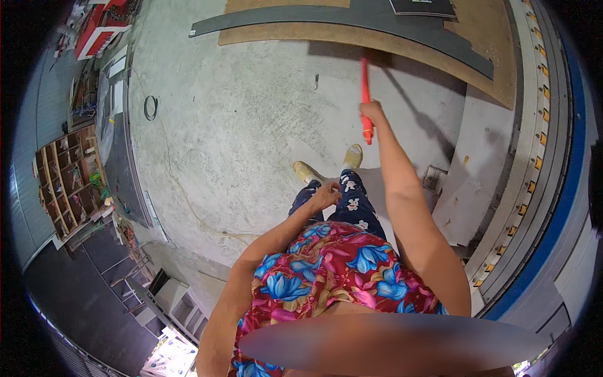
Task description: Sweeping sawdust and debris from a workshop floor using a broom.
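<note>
My right hand (372,112) is closed around a red long-handled tool (366,85), held out ahead of me. The tool's far end reaches into the shadow beneath the raised boards, so its head is hidden and its kind does not show. My left hand (325,196) hangs in front of my thigh, its fingers loosely bent and partly apart, with nothing visible in them. A small dark curved piece (316,81) lies on the concrete floor (251,125), to the left of the tool.
A brown board (289,34) carries long dark grey strips (352,19) and a black flat case (424,7) ahead. Along the right runs a metal machine edge (534,157) with yellow pieces. A black coil (151,108) and a wooden compartment rack (70,182) are at left.
</note>
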`<state>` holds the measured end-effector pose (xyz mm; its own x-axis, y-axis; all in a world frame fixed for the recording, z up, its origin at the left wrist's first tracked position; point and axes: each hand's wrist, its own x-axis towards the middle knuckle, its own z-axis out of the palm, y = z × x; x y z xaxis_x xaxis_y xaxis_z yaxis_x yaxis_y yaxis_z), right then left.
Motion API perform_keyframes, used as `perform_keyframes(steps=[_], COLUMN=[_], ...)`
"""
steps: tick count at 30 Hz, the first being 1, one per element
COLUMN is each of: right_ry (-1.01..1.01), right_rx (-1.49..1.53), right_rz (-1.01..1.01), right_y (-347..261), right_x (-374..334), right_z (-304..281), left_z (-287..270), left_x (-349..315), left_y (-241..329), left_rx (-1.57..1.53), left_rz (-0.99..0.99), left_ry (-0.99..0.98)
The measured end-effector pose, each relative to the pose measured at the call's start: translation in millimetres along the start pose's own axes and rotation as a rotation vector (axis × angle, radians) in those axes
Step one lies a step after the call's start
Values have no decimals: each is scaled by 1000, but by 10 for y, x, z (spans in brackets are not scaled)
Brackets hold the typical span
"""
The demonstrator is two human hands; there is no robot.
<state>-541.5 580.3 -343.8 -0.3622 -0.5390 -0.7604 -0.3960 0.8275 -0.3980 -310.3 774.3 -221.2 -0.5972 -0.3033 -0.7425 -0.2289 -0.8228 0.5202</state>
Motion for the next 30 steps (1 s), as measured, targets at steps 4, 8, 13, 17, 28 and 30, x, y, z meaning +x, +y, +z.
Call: perform_keyframes(steps=[4,8,13,17,28,30], right_ry=[-370,-221,228,543,-220,-283], right_rx=[330,292,28,-1,296,300], right_rz=[8,-173,-199,-72,22,-87], right_y=[-442,-230,309,1064,-336,-466], right_x=[-593,-1047,-1230,-365,-687,-892], right_z=[113,-445,-1008,-1104,268,143], left_z=[-137,-257,-285,-177,-278,-351], left_x=[62,186,412,425,220,330], left_y=[-4,-66,-332,-297,-281,-364], left_rx=[14,43,55,50,-44,-51], left_rz=[53,84,111,154,101,103], left_ry=[70,132,152,147,189,207])
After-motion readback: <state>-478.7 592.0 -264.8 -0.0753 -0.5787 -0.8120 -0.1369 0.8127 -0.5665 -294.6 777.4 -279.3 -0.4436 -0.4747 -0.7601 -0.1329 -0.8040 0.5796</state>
